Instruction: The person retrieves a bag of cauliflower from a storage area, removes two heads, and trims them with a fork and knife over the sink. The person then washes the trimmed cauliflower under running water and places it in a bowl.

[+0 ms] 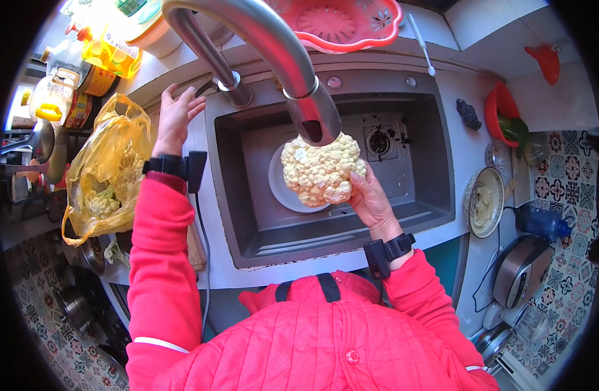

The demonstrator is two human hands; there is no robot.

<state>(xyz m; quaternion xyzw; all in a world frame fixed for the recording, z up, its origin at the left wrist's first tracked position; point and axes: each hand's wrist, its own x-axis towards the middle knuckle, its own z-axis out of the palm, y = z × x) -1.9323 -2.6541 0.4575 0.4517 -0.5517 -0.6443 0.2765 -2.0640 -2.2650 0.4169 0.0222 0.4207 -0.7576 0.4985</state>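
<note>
My right hand [373,199] grips a large head of cauliflower [319,173] at its right side, thumb on the florets. The cauliflower is held over the dark sink [245,195], directly below the spray head of the metal faucet [306,105], which hides its upper edge. Behind it a white plate [277,188] rests in the basin. My left hand [176,115] is raised beside the faucet's base with its fingers spread. Its fingertips are at the dark faucet lever [207,87]; whether they touch it, I cannot tell. No water stream is visible.
Dark scraps surround the drain [379,141]. A yellow plastic bag [108,171] with more cauliflower lies left of the sink. A red basket [333,24] stands behind. On the right are a scouring pad [468,114], a red bowl [497,115] with greens and a patterned bowl [483,201].
</note>
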